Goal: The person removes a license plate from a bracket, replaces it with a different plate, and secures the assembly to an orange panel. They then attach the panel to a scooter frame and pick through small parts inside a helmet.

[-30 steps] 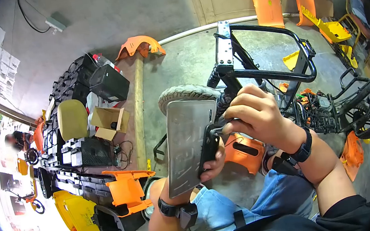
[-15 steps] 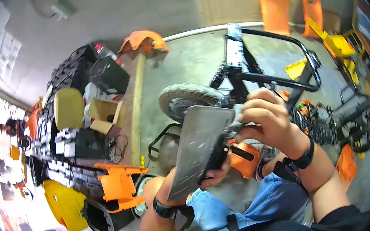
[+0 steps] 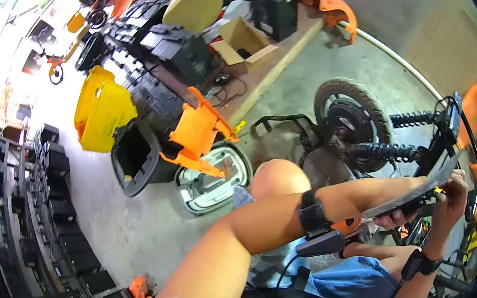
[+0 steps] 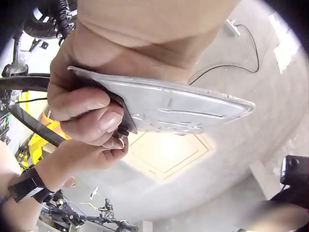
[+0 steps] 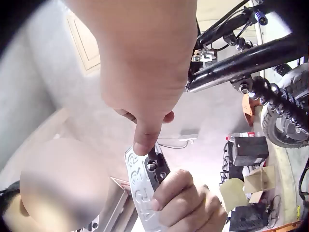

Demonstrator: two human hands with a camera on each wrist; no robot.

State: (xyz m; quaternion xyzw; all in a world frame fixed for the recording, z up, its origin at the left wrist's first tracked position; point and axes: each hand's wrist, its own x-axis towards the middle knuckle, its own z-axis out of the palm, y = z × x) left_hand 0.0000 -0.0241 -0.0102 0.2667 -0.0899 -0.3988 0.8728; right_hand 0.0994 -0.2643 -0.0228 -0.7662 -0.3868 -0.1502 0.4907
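My left hand (image 4: 91, 106) grips a silver license plate (image 4: 183, 108) with raised characters, its fingers curled over a black bracket (image 5: 155, 169) on the plate's back. In the head view the plate appears nearly edge-on at the lower right. My right hand (image 3: 453, 194) is at the bracket's far end, thumb and fingers pinching there beside a small bolt (image 5: 152, 165). Seen from the right wrist, the right thumb lies at the plate's upper end and the left fingers wrap its lower part. The right fingertips are partly hidden.
A vehicle's wheel (image 3: 360, 125) and coil-spring shock absorber (image 3: 385, 152) stand just beyond the hands. On the floor are an orange plastic part (image 3: 197, 127), a yellow shell (image 3: 102, 109) and a black tub (image 3: 138, 155). An open cardboard box (image 3: 243, 44) sits among black battery cases.
The head view has swung to the left, so hands and plate now appear at its right side. The plate has gone from broadside to nearly edge-on. Both hands stay on the plate and bracket.
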